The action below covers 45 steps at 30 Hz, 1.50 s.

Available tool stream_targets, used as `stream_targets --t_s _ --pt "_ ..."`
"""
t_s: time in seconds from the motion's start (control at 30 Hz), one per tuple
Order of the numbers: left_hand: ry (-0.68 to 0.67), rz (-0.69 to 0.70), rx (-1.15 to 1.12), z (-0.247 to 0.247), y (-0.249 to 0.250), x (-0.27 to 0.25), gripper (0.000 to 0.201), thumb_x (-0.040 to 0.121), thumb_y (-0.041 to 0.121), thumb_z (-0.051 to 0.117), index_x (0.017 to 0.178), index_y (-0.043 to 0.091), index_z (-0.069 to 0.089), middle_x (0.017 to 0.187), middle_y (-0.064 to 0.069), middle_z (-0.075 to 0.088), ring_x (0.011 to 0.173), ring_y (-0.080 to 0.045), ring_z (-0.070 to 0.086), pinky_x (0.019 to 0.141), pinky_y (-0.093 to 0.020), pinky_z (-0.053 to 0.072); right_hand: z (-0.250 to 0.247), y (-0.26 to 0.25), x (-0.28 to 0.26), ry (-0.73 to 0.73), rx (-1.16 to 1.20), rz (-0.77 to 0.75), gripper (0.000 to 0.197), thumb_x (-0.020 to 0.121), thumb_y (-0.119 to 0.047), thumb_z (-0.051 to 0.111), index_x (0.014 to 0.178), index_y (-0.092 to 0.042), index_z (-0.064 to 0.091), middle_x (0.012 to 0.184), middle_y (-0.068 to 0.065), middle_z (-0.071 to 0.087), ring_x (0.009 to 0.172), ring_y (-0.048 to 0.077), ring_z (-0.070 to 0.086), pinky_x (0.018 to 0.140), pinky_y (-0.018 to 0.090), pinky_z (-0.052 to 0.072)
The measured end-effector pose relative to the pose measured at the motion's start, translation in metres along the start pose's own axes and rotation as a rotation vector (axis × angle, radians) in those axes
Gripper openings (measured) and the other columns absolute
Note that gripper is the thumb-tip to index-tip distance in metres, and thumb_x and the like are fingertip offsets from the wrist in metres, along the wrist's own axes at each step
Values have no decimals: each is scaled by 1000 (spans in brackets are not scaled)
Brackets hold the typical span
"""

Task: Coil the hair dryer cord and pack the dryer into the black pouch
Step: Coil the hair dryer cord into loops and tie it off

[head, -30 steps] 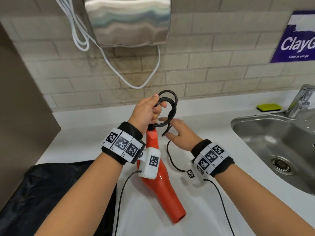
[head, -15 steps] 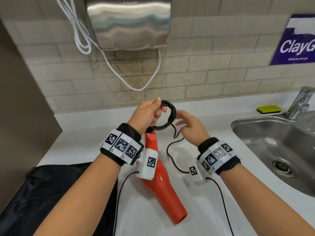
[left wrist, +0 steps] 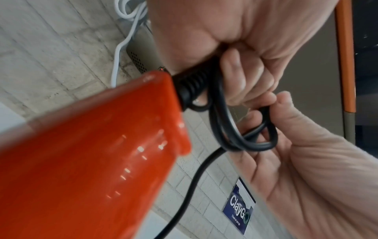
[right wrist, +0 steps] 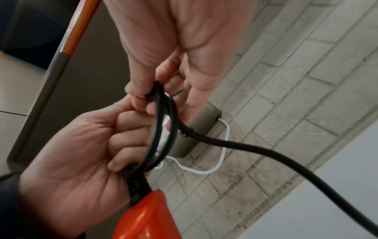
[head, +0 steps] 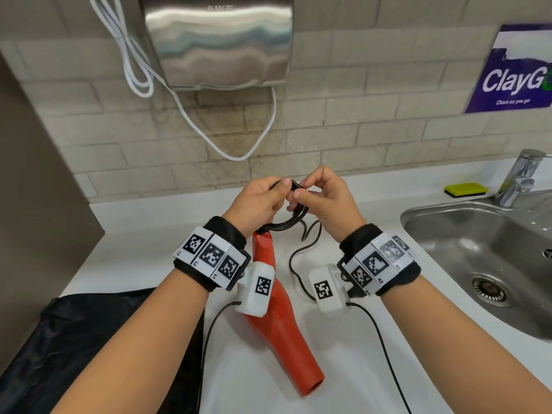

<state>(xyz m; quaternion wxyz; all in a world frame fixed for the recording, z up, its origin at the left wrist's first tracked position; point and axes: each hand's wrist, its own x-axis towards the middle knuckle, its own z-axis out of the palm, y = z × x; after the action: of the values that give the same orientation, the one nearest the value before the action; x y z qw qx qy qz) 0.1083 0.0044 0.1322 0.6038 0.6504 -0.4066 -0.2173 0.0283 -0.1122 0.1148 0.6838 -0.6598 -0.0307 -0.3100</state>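
The left hand [head: 256,204] grips the black cord [head: 288,223] coiled in small loops at the handle end of the red hair dryer [head: 279,318], which hangs nozzle-down over the white table [head: 143,252]. The right hand [head: 324,201] pinches the top of the coil between thumb and fingertips, the loose cord trailing down onto the table. The black pouch [head: 89,348] lies flat at the table's near left.

white countertop [head: 143,258] bears the black pouch [head: 74,339] at its left and a yellow-green sponge [head: 466,189] by the sink [head: 478,234].
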Motion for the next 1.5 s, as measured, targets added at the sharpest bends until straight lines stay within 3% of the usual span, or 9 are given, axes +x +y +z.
stream_targets --t_s 0.1,0.27,0.37,0.57,0.67,0.87,1.1,1.33,1.5 --pt "-30 8 -23 -2 -1 -1 34 98 20 34 69 13 50 35 13 32 32 2 21 34 -11 17 -1 7 1 -111 -18 109 46 64 -45 77 77 -14 46 63 -4 65 50 9 62 55 26 52" --pt "-38 14 -61 -3 0 -3 37 98 20 33 66 12 49 34 11 35 32 2 20 36 -14 15 3 19 -3 -202 -280 123 79 53 -92 33 73 -20 56 61 -5 51 41 -1 42 44 9 34" --pt "19 4 -126 -9 0 -4 42 98 22 33 61 11 49 33 12 29 32 0 17 37 -16 12 -5 17 -3 -195 -337 183 67 81 -70 15 74 -21 61 53 -13 47 45 -1 37 54 14 31" --pt "35 -44 -43 -10 5 -4 42 94 21 45 53 10 44 31 12 26 29 -1 17 35 -16 11 -9 7 3 -98 -506 68 25 94 -10 45 73 -19 56 64 7 53 59 -1 48 64 12 38" --pt "-2 -48 99 -10 8 -4 41 93 22 48 53 12 47 35 13 25 31 -2 17 35 -15 13 -8 2 9 76 -616 10 21 93 -12 47 74 -18 56 72 15 53 66 19 46 65 27 38" --pt "-29 -36 380 -11 9 -1 37 92 34 49 62 16 61 29 11 29 28 -5 28 34 -10 20 3 -14 8 185 -692 -200 14 91 -9 49 83 -5 60 67 -13 51 62 -11 49 60 4 37" --pt "-108 35 462 -6 11 -2 30 96 27 44 72 26 61 42 11 43 38 2 38 50 -17 28 20 -25 -2 168 -592 -289 14 91 -3 47 81 -5 57 64 0 50 53 -7 50 51 4 39" --pt "-211 -13 344 -8 9 -3 37 99 24 33 76 20 63 37 13 33 35 -2 27 39 -11 21 11 -23 -2 206 -644 -325 19 88 -16 47 82 -2 58 65 -11 49 61 -5 48 58 8 39" --pt "-29 19 491 -2 9 0 19 97 26 40 91 17 56 63 9 42 57 -2 41 56 -18 32 6 -23 -2 246 -654 -359 20 88 -16 47 80 -1 57 66 -7 51 60 -5 47 58 7 37"
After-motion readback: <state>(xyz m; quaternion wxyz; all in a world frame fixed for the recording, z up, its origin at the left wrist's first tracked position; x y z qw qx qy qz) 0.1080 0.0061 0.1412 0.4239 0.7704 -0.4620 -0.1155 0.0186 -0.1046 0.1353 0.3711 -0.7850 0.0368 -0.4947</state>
